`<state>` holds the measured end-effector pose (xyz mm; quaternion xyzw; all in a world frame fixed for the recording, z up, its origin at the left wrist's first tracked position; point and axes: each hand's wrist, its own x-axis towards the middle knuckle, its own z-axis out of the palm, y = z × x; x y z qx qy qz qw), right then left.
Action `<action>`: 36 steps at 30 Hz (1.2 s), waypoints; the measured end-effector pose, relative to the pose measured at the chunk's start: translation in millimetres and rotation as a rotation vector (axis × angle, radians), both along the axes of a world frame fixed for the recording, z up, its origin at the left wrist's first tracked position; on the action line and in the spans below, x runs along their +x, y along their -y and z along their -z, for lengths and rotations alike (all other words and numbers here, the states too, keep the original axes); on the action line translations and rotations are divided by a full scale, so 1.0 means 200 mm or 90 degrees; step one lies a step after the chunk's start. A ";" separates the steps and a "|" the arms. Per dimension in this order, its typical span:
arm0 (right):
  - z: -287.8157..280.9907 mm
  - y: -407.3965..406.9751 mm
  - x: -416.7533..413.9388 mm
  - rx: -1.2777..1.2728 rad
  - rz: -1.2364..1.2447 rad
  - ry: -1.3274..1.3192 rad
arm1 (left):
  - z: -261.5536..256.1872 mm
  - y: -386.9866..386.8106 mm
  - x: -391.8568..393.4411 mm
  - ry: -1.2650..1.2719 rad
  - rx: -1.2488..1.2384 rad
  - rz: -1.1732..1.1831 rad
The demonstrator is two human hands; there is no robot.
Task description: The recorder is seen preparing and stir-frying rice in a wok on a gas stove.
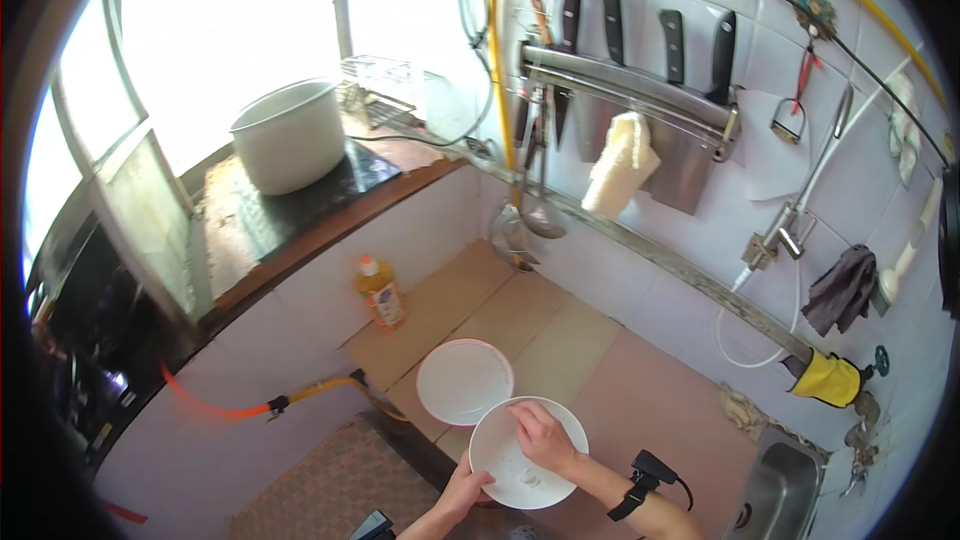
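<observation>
A white bowl [551,491] is held in front of me, tilted, with some pale bits or suds on its inside. My left hand [463,491] grips its left rim, the thumb over the edge. My right hand [541,439] is inside the bowl with bent fingers near its upper inner wall; whether the fingers pinch something small is hidden. Just beyond, a second white bowl with a pink rim [465,382] stands on the tiled surface, partly overlapped by the held bowl.
An orange-capped bottle of yellow liquid [384,296] stands by the ledge wall. A pot [289,136] sits on the ledge. Knives hang in a metal wall rack [630,82], ladles [544,221] beneath. A steel sink [780,491] lies at right; an orange hose [225,411] crosses at left.
</observation>
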<state>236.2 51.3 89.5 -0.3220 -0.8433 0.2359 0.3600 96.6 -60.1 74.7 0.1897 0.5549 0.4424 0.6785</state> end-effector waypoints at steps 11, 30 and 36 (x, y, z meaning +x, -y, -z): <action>-0.31 0.56 -0.57 -0.019 -0.268 -0.004 | -0.08 0.73 -0.37 -0.090 0.328 -0.303; -0.78 1.86 -1.23 0.138 -0.631 -0.121 | -0.63 2.12 -0.65 -0.243 0.224 -0.497; -0.89 1.87 -1.31 0.244 -0.657 -0.074 | -0.71 2.12 -0.73 -0.224 0.332 -0.576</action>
